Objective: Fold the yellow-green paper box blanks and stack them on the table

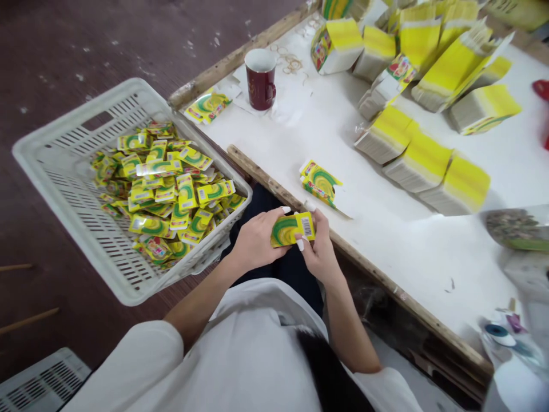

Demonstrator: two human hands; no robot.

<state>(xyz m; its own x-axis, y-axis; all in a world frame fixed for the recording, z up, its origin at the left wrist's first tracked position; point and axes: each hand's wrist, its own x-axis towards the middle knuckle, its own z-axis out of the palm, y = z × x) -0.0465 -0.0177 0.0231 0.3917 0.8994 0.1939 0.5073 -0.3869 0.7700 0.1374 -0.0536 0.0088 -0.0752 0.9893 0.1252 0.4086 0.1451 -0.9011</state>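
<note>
**One yellow carton point(293, 230), gripped at both ends**

In the head view, your left hand point(258, 237) and right hand point(319, 249) pinched it beside the table edge point(262, 177), its long axis running hand to hand (neither was nearer). One loose carton point(319, 183), one mug point(258, 86) and one basket point(137, 292) showed.

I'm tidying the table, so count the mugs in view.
1: a dark red mug stands on the white table, right of the filled crate. Red objects cut off at the right edge are unclear; stacked cartons may hide others.
</note>
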